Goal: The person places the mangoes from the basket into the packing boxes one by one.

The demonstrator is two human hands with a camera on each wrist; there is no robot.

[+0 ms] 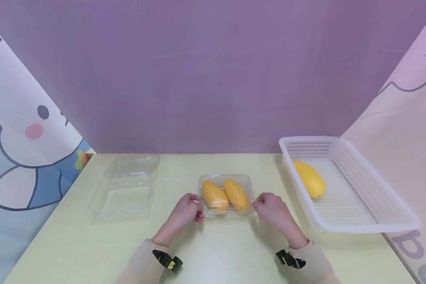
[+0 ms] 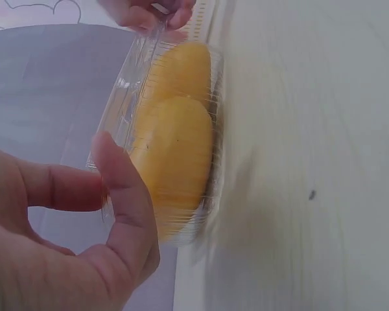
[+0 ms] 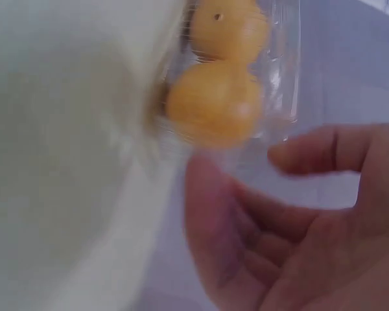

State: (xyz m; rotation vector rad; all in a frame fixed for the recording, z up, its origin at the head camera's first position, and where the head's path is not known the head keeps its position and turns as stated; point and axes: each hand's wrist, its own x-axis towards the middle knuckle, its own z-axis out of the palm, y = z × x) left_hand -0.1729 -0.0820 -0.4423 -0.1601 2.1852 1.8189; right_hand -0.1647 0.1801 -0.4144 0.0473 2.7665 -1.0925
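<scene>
Two yellow-orange mangoes (image 1: pixel 237 195) lie side by side in a clear plastic clamshell box (image 1: pixel 225 177), its lid over them. My left hand (image 1: pixel 187 210) is at the box's left front corner. In the left wrist view, the thumb (image 2: pixel 123 188) and index finger of that hand pinch the clear rim. My right hand (image 1: pixel 272 209) is beside the right front corner. Blurred in the right wrist view, its thumb (image 3: pixel 305 152) and index finger stand apart, the fingertips close to the box's corner.
At the left of the table stands another clear clamshell box (image 1: pixel 120 195), its lid folded back. A white perforated basket (image 1: pixel 355 193) on the right holds one yellow mango (image 1: pixel 309 179). A purple backdrop (image 1: pixel 213 79) rises behind the table, with printed cloths at both sides.
</scene>
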